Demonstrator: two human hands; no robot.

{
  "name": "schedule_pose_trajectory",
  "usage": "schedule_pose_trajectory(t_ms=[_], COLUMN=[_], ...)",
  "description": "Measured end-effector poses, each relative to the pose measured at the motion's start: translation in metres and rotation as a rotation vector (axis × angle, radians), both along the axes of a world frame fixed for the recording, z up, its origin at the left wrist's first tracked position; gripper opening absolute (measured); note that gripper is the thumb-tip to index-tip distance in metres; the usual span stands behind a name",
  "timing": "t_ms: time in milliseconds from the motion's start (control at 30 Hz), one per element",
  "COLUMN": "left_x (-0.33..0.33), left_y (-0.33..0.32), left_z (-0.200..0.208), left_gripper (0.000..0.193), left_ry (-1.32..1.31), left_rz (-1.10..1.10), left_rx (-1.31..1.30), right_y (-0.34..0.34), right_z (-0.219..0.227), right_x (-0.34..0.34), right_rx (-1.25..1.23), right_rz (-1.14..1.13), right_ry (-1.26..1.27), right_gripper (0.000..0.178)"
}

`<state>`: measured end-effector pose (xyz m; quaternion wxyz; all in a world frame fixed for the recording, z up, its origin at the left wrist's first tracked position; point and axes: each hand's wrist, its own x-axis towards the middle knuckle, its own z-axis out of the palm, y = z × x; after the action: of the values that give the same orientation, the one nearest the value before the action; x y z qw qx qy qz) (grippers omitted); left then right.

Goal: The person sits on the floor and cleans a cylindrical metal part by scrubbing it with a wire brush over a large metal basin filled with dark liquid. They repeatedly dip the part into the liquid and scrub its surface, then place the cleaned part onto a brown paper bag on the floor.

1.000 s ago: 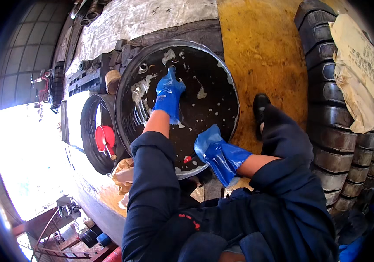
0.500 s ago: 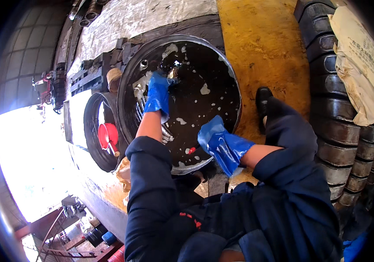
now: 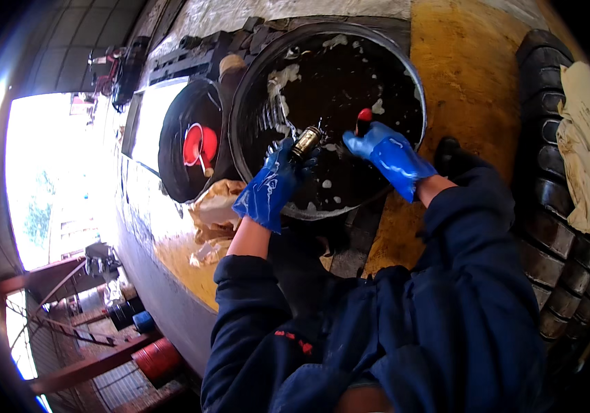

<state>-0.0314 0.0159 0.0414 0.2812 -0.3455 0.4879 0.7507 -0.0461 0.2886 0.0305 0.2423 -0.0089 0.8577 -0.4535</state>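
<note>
My left hand (image 3: pixel 272 180), in a blue rubber glove, is closed around a shiny cylindrical metal part (image 3: pixel 306 142) above a large round tub (image 3: pixel 420 89) of dark liquid. Patches of pale foam float on the liquid. On the right side of the tub, my gloved right hand (image 3: pixel 380 145) grips a tool with a red-ended dark handle (image 3: pixel 364 118); its working end cannot be made out. Ridged metal parts (image 3: pixel 272 115) show at the tub's left side.
Left of the tub stands a smaller black basin (image 3: pixel 171 124) with a red scoop (image 3: pixel 200 146) inside. Crumpled brown paper (image 3: pixel 215 210) lies near it. Stacked dark metal blocks (image 3: pixel 550 179) line the right side, with a pale sack (image 3: pixel 579 144) over them.
My left hand has come back toward me from the tub's far left, bringing the metal part out of the liquid. My right hand has moved inward over the tub with the red-ended tool.
</note>
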Motion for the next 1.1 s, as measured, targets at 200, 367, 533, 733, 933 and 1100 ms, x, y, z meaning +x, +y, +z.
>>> schedule_pose_trajectory(t_ms=[200,367,533,733,933,1100], left_x=[0.047,0.049,0.048,0.047,0.043,0.038], left_y=[-0.027,-0.004,0.017,0.020,0.020,0.048], left_z=[-0.056,-0.038,-0.023,-0.025,-0.042,-0.034], left_gripper=[0.037,0.042,0.048,0.044,0.044,0.049], left_ry=[0.341,-0.097,0.062,0.040,0.182,0.582], left_rz=[-0.044,0.175,0.079,0.083,-0.214,-0.673], left_rx=[0.086,0.169,0.112,0.093,-0.161,-0.919], right_y=[-0.044,-0.038,-0.034,-0.031,-0.013,-0.011], right_z=[0.003,0.021,0.025,0.048,0.006,-0.041], right_x=[0.012,0.014,-0.005,0.009,-0.014,-0.012], right_rx=[-0.640,-0.327,-0.372,-0.209,-0.078,-0.144], right_rz=[0.181,0.110,0.008,0.131,-0.031,-0.009], right_ry=[0.076,0.139,-0.030,0.001,-0.089,-0.200], right_gripper=[0.026,0.036,0.035,0.033,0.037,0.045])
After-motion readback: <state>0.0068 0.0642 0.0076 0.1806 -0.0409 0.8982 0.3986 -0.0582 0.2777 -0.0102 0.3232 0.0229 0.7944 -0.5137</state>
